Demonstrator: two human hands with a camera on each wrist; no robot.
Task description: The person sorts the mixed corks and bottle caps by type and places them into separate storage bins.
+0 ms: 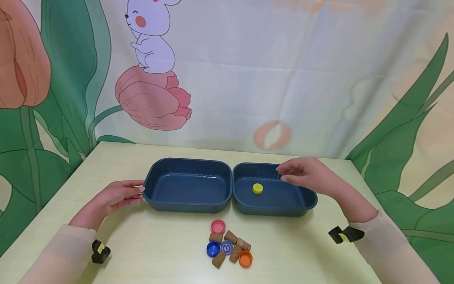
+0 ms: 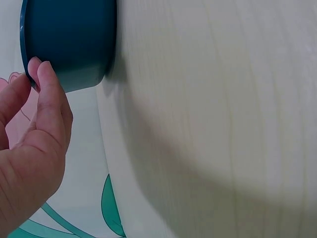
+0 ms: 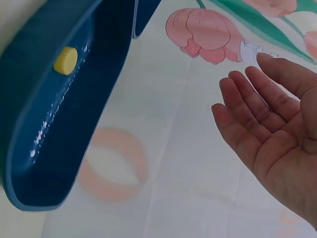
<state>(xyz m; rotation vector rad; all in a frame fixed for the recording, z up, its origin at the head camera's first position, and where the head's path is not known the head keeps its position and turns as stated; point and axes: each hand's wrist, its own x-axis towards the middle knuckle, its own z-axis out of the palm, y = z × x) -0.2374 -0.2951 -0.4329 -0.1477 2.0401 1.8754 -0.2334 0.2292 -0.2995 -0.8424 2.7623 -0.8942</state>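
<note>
Two dark blue trays stand side by side on the table. At the outer end of the left tray (image 1: 188, 208), my left hand (image 1: 118, 196) pinches the rim between thumb and fingers; the left wrist view shows this grip close up. Inside the right tray (image 1: 269, 210) lies a yellow bottle cap (image 1: 257, 188), also visible in the right wrist view. My right hand (image 1: 310, 175) is held above that tray's right part, fingers loosely bent, with nothing in it. The right wrist view shows its bare palm (image 3: 292, 153) apart from the tray.
In front of the trays lies a small cluster: several corks (image 1: 218, 260), a pink cap (image 1: 218, 226), a blue cap (image 1: 213, 249), a purple cap (image 1: 226, 247) and an orange cap (image 1: 245, 259). A printed curtain (image 1: 230, 98) hangs behind the table (image 1: 159, 252).
</note>
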